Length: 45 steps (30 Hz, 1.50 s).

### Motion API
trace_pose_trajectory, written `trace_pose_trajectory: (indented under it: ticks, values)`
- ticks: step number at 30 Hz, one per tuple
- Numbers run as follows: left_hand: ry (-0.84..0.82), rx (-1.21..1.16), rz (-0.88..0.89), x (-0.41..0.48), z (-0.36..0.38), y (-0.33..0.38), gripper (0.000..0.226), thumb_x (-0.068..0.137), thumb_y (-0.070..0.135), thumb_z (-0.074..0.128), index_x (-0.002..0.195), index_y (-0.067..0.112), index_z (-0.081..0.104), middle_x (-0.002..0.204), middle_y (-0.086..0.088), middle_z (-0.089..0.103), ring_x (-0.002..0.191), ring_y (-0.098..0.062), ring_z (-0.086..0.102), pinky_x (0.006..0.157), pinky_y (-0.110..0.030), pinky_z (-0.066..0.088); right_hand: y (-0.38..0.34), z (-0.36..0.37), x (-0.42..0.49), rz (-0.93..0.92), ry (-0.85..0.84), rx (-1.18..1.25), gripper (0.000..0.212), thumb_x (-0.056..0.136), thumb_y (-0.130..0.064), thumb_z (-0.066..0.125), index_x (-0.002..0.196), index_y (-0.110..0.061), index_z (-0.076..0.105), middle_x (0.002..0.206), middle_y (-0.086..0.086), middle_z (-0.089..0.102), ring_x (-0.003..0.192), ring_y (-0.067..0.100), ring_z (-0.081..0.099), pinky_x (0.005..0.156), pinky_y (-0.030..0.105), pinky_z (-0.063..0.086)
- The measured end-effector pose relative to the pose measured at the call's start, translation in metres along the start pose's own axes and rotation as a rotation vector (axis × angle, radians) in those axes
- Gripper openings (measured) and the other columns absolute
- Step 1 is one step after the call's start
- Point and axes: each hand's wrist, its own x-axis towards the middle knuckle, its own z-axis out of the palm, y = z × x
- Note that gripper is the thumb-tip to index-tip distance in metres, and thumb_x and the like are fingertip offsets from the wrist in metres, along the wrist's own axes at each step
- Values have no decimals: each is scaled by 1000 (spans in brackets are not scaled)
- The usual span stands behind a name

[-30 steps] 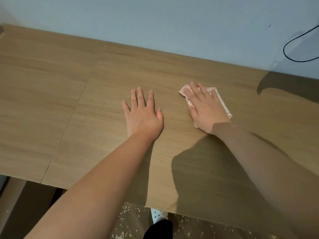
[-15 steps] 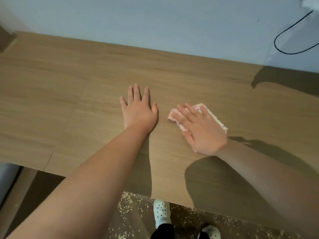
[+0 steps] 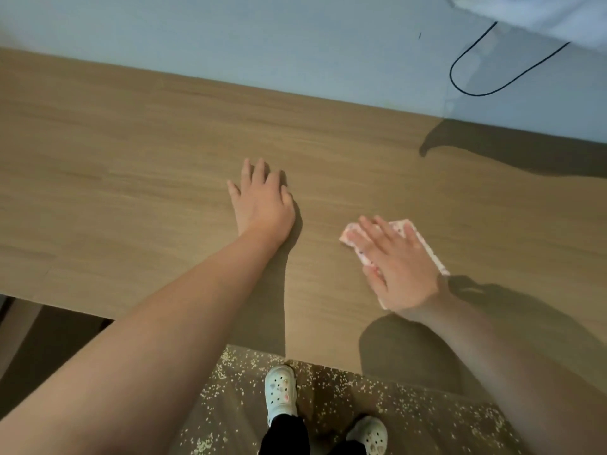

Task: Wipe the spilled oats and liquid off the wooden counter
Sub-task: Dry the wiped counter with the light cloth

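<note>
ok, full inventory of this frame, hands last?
light brown wooden counter: 1, brown, fills mid view
pink-and-white patterned folded cloth: 1, pink/white, on counter under right hand
pale blue wall: 1, blue, behind counter
thin black cable: 1, black, loops on wall, top right
scattered pale oats: many, beige, floor below counter's front edge
white clog shoes: 2, white, floor among oats
left hand: 1, flat on counter, left of cloth
right hand: 1, pressing flat on cloth

**Folded pink-and-white patterned cloth on the light-brown wooden counter.**
Flat beneath the right hand, near the front edge, right of centre; pale oat flakes dot the floor below.
</note>
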Motion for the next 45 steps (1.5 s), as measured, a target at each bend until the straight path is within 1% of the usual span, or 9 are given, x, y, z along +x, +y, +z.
trace_pose_trajectory:
  ticks: [6, 14, 17, 22, 27, 30, 35, 39, 45]
  values:
    - [-139, 62, 120, -43, 33, 67, 58, 104, 35, 26, 158, 24, 10, 166, -7, -3, 152, -26, -11, 122, -51, -3, 48, -11, 14, 607, 120, 119, 59, 101, -34, 25, 156, -21, 8, 163, 9, 7, 150, 28, 6, 119, 56, 8]
    - [-117, 170, 148, -55, 50, 72, 63, 101, 44, 25, 158, 26, 5, 165, -10, -8, 151, -27, -14, 122, -50, -5, 52, 10, -60, -301, -63, -84, 61, 97, -43, 24, 154, -29, 11, 162, 1, 3, 149, 22, 3, 120, 51, 3]
    - [-116, 186, 139, -56, 50, 73, 63, 101, 44, 24, 158, 27, 4, 165, -9, -8, 151, -27, -15, 122, -49, -5, 92, -8, -23, -59, 57, -38, 47, 100, -30, 24, 147, -33, 26, 157, 1, 26, 146, 27, 25, 116, 54, 20]
    - [-119, 210, 131, -56, 50, 73, 62, 102, 43, 23, 159, 27, 3, 165, -9, -9, 151, -27, -15, 122, -49, -5, 81, -18, 10, 425, 116, 160, 57, 97, -30, 19, 154, -26, 17, 164, 5, 8, 150, 27, 5, 119, 57, 6]
    - [-109, 207, 130, -55, 50, 72, 62, 102, 43, 25, 159, 27, 6, 166, -9, -6, 152, -26, -12, 122, -49, -3, 12, 18, -84, -325, 53, -38, 61, 95, -32, 33, 154, -28, 19, 162, 5, 14, 149, 26, 9, 116, 57, 18]
    - [-106, 207, 129, -54, 50, 73, 62, 102, 43, 26, 158, 28, 7, 166, -8, -6, 152, -26, -12, 122, -48, -3, 26, 26, -123, -644, -59, -33, 66, 94, -31, 48, 152, -36, 18, 161, -9, 9, 151, 15, -1, 121, 48, -3]
    - [-93, 206, 126, -55, 50, 72, 61, 102, 43, 26, 158, 28, 7, 166, -8, -6, 152, -25, -12, 123, -48, -3, 98, -11, -54, 46, 142, -2, 49, 90, -14, 44, 133, -36, 37, 130, -6, 44, 125, 17, 45, 101, 46, 41]
    - [-88, 196, 123, -55, 51, 73, 61, 102, 43, 27, 158, 28, 8, 166, -7, -5, 152, -24, -11, 123, -47, -3, 101, -5, -29, 694, 265, 160, 54, 95, -23, 26, 150, -22, 24, 159, 12, 20, 148, 31, 16, 117, 58, 12]
    - [-77, 203, 121, -55, 52, 73, 61, 102, 42, 28, 158, 28, 10, 166, -7, -3, 152, -24, -9, 123, -47, -2, 34, -2, -58, -190, -16, 68, 61, 101, -40, 25, 153, -27, -4, 160, 0, -12, 148, 19, -13, 118, 45, -8]
